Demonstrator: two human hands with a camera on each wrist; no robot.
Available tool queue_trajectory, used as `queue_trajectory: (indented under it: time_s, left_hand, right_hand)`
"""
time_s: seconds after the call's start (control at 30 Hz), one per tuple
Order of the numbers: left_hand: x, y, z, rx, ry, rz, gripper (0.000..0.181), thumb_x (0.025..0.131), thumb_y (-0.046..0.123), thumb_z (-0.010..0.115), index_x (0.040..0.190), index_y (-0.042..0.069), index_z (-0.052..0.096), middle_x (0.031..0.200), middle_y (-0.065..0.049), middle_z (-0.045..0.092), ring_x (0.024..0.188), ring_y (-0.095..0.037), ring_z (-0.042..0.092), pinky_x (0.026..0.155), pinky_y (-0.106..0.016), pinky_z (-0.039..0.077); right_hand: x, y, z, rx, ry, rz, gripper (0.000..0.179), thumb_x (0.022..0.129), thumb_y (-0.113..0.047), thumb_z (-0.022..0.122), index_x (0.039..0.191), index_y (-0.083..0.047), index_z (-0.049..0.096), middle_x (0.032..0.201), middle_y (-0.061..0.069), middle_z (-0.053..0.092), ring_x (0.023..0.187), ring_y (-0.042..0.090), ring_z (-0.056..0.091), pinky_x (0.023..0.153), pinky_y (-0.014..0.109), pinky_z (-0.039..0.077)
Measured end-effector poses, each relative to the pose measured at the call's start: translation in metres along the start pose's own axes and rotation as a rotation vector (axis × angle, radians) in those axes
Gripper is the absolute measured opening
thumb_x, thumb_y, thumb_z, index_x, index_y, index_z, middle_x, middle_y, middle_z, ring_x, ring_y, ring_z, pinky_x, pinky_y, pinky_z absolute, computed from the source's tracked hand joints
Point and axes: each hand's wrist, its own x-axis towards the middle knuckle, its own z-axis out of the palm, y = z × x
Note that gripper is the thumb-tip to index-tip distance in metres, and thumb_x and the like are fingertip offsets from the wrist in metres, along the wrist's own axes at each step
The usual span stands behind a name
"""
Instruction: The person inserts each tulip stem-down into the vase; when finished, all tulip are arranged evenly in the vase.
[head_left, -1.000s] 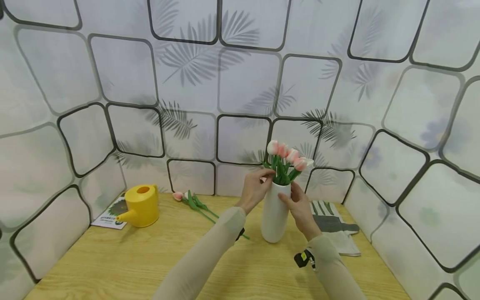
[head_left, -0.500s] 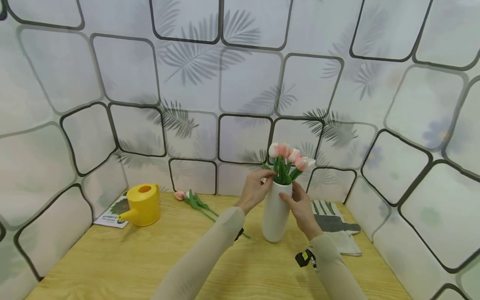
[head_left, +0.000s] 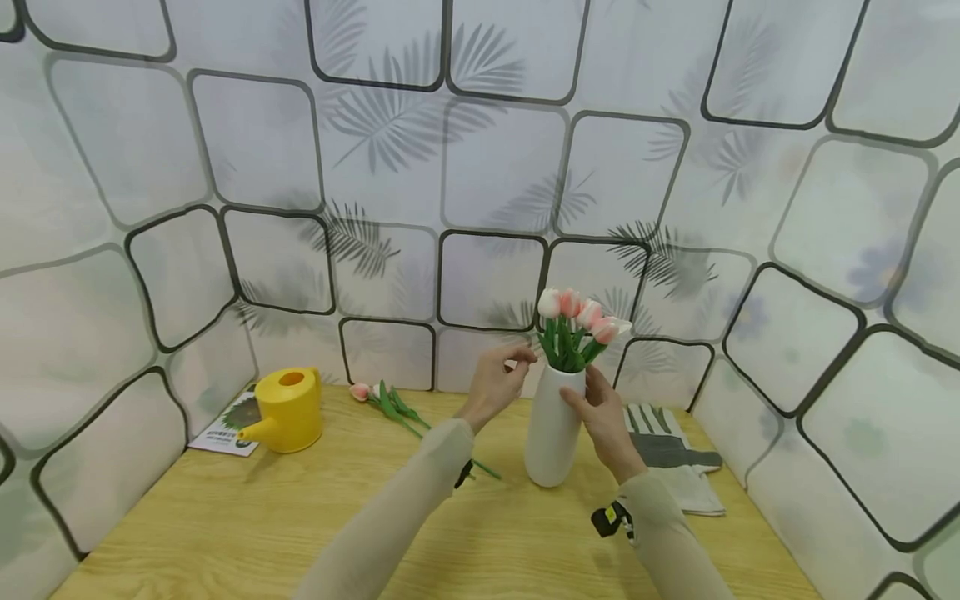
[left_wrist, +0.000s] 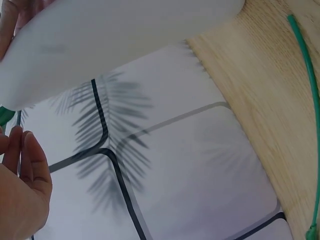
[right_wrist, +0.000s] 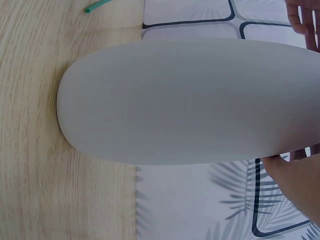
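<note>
In the head view a tall white vase (head_left: 551, 437) stands on the wooden table, holding several pink-and-white tulips (head_left: 573, 312) with green leaves. My right hand (head_left: 606, 421) grips the vase near its neck; in the right wrist view the vase (right_wrist: 175, 102) fills the middle, with the right thumb (right_wrist: 277, 167) against its side. Left of the vase and apart from it, my left hand (head_left: 493, 385) hovers in the air, its fingers loosely bent with nothing between them. The left wrist view also shows this left hand (left_wrist: 27, 185) beside the vase rim.
Loose tulips (head_left: 386, 402) lie on the table (head_left: 300, 517), their stems passing behind the left forearm. At left stands a yellow watering can (head_left: 291, 412) beside a printed card (head_left: 225, 432). A grey-and-white striped cloth item (head_left: 663, 450), perhaps gloves, lies right of the vase. Patterned curtain surrounds the table.
My left hand has drawn away to the left from the tulip stems at the vase rim. The right hand keeps its grip on the vase.
</note>
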Motion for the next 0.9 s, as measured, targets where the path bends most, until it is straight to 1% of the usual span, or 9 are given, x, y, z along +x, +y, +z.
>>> queue_trajectory:
  time_s: [0.17,0.27,0.4,0.5,0.57,0.67,0.73,0.8,0.9]
  left_hand:
    - [-0.008,-0.011,-0.014,-0.018,-0.009,-0.053,0.018,0.095,0.004,0.056,0.094,0.008,0.074,0.097,-0.006,0.074,0.088,-0.019,0.068,0.071,-0.025,0.055]
    - [-0.016,-0.023,-0.023,-0.04,-0.044,-0.091,0.02,0.095,0.004,0.055,0.094,0.01,0.073,0.094,-0.006,0.073,0.085,-0.018,0.068,0.071,-0.026,0.056]
    - [-0.029,-0.041,-0.039,-0.108,-0.092,-0.17,0.021,0.097,0.004,0.053,0.095,0.01,0.073,0.096,-0.01,0.072,0.087,-0.026,0.069,0.07,-0.027,0.056]
    - [-0.037,-0.053,-0.051,-0.133,-0.094,-0.21,0.02,0.097,0.005,0.053,0.097,0.008,0.073,0.099,-0.015,0.071,0.089,-0.033,0.068,0.069,-0.028,0.057]
    - [-0.041,-0.062,-0.058,-0.128,-0.092,-0.221,0.02,0.098,0.005,0.053,0.098,0.007,0.073,0.099,-0.015,0.071,0.088,-0.035,0.068,0.067,-0.028,0.056]
    - [-0.049,-0.072,-0.065,-0.122,-0.096,-0.242,0.02,0.098,0.003,0.054,0.097,0.008,0.073,0.097,-0.014,0.071,0.085,-0.032,0.068,0.067,-0.028,0.056]
    - [-0.054,-0.079,-0.069,-0.133,-0.105,-0.27,0.02,0.098,0.003,0.054,0.096,0.01,0.073,0.096,-0.011,0.072,0.085,-0.029,0.068,0.067,-0.027,0.055]
    - [-0.059,-0.084,-0.071,-0.147,-0.121,-0.3,0.019,0.098,0.005,0.055,0.097,0.011,0.073,0.097,-0.01,0.072,0.086,-0.026,0.068,0.068,-0.028,0.055]
    - [-0.069,-0.094,-0.075,-0.157,-0.154,-0.32,0.017,0.098,0.007,0.056,0.101,0.009,0.072,0.099,-0.01,0.072,0.086,-0.022,0.068,0.071,-0.032,0.057]
  right_hand:
    - [0.001,0.0,0.0,0.008,-0.009,-0.007,0.077,0.096,-0.024,0.065,0.157,-0.009,0.02,0.159,0.016,0.029,0.145,0.032,0.032,0.118,0.054,0.028]
    - [0.001,0.001,-0.001,0.008,-0.006,-0.01,0.076,0.096,-0.022,0.065,0.156,-0.009,0.02,0.158,0.016,0.03,0.145,0.032,0.032,0.118,0.053,0.028]
    - [0.002,0.001,0.001,0.003,-0.004,-0.007,0.075,0.096,-0.022,0.065,0.156,-0.01,0.021,0.158,0.014,0.031,0.145,0.031,0.033,0.118,0.052,0.03]
    - [0.003,-0.001,0.002,0.008,-0.008,-0.011,0.075,0.096,-0.022,0.065,0.156,-0.01,0.022,0.158,0.014,0.031,0.144,0.031,0.033,0.118,0.053,0.03]
    - [0.005,-0.001,0.003,0.015,-0.013,-0.012,0.075,0.096,-0.022,0.065,0.156,-0.01,0.021,0.158,0.015,0.032,0.144,0.031,0.034,0.118,0.052,0.029]
    - [0.006,-0.001,0.004,0.022,-0.02,-0.015,0.076,0.096,-0.023,0.066,0.156,-0.009,0.022,0.158,0.015,0.032,0.144,0.03,0.033,0.119,0.052,0.029]
    - [0.005,-0.001,0.004,0.014,-0.021,-0.013,0.077,0.096,-0.024,0.066,0.157,-0.01,0.02,0.158,0.015,0.03,0.145,0.031,0.032,0.119,0.052,0.028]
    - [0.004,0.0,0.003,0.009,-0.01,-0.008,0.077,0.096,-0.024,0.065,0.157,-0.01,0.02,0.158,0.015,0.03,0.145,0.032,0.032,0.118,0.053,0.028]
    - [0.001,0.001,0.003,0.002,-0.005,0.005,0.077,0.096,-0.024,0.065,0.157,-0.009,0.019,0.159,0.016,0.029,0.145,0.033,0.032,0.118,0.054,0.029]
